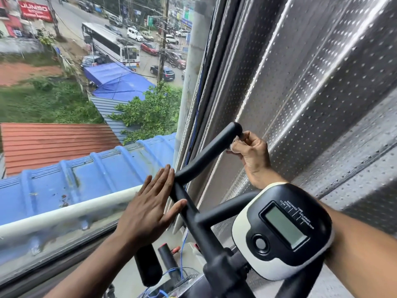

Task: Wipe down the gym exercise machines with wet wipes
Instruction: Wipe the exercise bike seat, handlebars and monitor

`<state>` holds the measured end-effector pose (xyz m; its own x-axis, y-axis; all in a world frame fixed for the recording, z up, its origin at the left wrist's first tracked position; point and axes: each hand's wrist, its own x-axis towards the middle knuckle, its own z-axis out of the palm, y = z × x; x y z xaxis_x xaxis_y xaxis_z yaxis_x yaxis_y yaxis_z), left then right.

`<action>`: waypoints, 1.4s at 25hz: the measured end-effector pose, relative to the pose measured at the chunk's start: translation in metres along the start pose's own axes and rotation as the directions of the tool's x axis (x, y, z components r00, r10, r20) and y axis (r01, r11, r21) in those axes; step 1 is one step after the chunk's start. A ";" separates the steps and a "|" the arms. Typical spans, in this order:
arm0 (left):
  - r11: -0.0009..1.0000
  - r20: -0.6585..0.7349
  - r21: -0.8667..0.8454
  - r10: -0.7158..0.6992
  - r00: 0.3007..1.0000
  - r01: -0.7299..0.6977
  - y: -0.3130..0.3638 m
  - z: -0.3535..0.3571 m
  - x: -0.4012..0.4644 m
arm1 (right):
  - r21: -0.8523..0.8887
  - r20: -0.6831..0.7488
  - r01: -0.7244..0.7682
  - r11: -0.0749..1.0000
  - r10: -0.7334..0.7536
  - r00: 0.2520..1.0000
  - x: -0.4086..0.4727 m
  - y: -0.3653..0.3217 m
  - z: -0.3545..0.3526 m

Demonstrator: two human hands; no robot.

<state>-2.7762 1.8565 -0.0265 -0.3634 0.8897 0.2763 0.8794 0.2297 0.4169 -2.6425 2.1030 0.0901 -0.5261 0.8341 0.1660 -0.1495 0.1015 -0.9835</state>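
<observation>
Glass of a big window fills the left half of the view, looking down on blue and red roofs and a busy street. Perforated silvery vertical blinds cover the right half, hanging in shiny folds behind the machine.

Next in size is the black exercise bike handlebar, a thick matte tube that rises from the lower middle, forks, and sends one padded arm up and to the right towards the blinds. On its stem at lower right sits the black-and-white oval console with a grey display screen and a round button; small printed labels run along the screen's edge. Below the fork, thin blue wires trail down near the window sill.

The left hand is spread flat, fingers straight and close together, its thumb touching the handlebar stem just under the fork while the palm faces the glass. The right hand reaches past the console to the upper end of the handlebar arm, fingers curled, pinching a small crumpled white wet wipe against the underside of the padded grip near its rounded tip. Only a little of the wipe shows between the fingers and the black tube.
</observation>
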 end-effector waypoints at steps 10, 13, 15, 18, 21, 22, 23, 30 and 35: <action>1.000 -0.022 -0.024 0.005 1.000 -0.006 0.000 -0.003 -0.001 | 0.091 0.161 -0.323 0.942 0.306 0.938 -0.030 0.049 0.030; 0.997 -0.031 -0.060 -0.047 0.998 0.045 0.001 -0.004 -0.004 | 0.088 0.208 -0.398 0.913 0.373 0.904 -0.042 0.072 0.043; 0.998 -0.016 -0.023 -0.067 0.998 0.067 0.003 -0.005 -0.010 | 0.083 0.274 -0.471 0.878 0.434 0.858 -0.053 0.082 0.053; 0.997 -0.008 0.008 -0.082 0.997 0.082 0.006 -0.003 -0.022 | 0.048 0.361 -0.552 0.832 0.501 0.787 -0.056 0.090 0.059; 0.994 -0.027 -0.049 -0.101 0.995 0.100 0.005 -0.003 -0.028 | 0.025 0.364 -0.540 0.841 0.496 0.788 -0.052 0.091 0.056; 0.990 -0.030 -0.080 -0.117 0.993 0.114 0.004 -0.003 -0.028 | 0.011 0.363 -0.535 0.845 0.495 0.790 -0.051 0.092 0.055; 0.987 -0.029 -0.106 -0.129 0.991 0.125 0.004 -0.004 -0.028 | -0.004 0.372 -0.528 0.849 0.491 0.787 -0.051 0.089 0.055; 0.982 -0.038 -0.139 -0.133 0.990 0.126 0.001 -0.003 -0.028 | -0.088 0.388 -0.302 0.949 0.312 0.867 0.025 0.007 0.000; 0.980 -0.047 -0.147 -0.140 0.989 0.132 0.001 -0.002 -0.027 | -0.063 0.493 -0.181 0.981 0.188 0.849 0.056 -0.028 -0.020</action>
<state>-2.7659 1.8317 -0.0313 -0.4972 0.8291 0.2558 0.7690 0.2847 0.5723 -2.6510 2.1577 0.1251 -0.8878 0.4602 -0.0092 0.0012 -0.0176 -0.9998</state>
